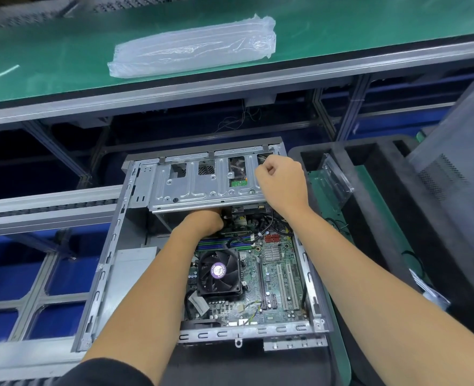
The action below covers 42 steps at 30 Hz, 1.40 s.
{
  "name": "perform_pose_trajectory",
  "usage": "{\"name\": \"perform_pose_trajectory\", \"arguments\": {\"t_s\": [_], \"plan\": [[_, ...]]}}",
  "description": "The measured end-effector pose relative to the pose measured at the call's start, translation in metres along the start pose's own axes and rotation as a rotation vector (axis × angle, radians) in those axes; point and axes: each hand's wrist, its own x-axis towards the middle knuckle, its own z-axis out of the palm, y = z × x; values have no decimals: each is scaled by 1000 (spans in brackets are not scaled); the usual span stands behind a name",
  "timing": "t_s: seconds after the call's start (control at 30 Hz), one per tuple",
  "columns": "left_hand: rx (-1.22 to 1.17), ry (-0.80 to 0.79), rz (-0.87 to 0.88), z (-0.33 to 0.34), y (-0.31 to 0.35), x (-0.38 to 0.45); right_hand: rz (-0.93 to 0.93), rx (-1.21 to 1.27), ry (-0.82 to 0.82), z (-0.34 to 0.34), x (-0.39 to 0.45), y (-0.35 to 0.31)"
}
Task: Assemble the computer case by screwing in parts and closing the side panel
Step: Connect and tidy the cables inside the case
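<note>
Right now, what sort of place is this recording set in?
Most likely an electronics assembly line. A green conveyor belt runs past on aluminium framing, an open computer case lies at the station with both hands inside it, and black foam trays sit alongside.

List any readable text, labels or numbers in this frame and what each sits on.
None can be read.
CPU fan round purple hub sticker: print too small and blurred.
White label on the cable beside the fan: blurred.
Motherboard silkscreen markings: too small.
</note>
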Motion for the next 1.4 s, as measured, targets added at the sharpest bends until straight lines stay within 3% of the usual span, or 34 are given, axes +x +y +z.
{"name": "perform_pose_trajectory", "arguments": {"t_s": [0.4, 0.53, 0.7, 1.03, 1.4], "plan": [[25, 4, 37, 5, -1, 2, 7, 2, -4, 0, -1, -1], [43, 88, 48, 8, -1, 4, 2, 8, -4, -1, -3, -2], [58, 37, -26, 8, 7, 6, -3, 10, 0, -2, -2, -2], [180, 182, -8, 17, 12, 11, -10, -9, -7, -3, -3, -3], [194, 148, -54, 19, 11, 16, -7, -46, -36, -2, -4, -3]]}}
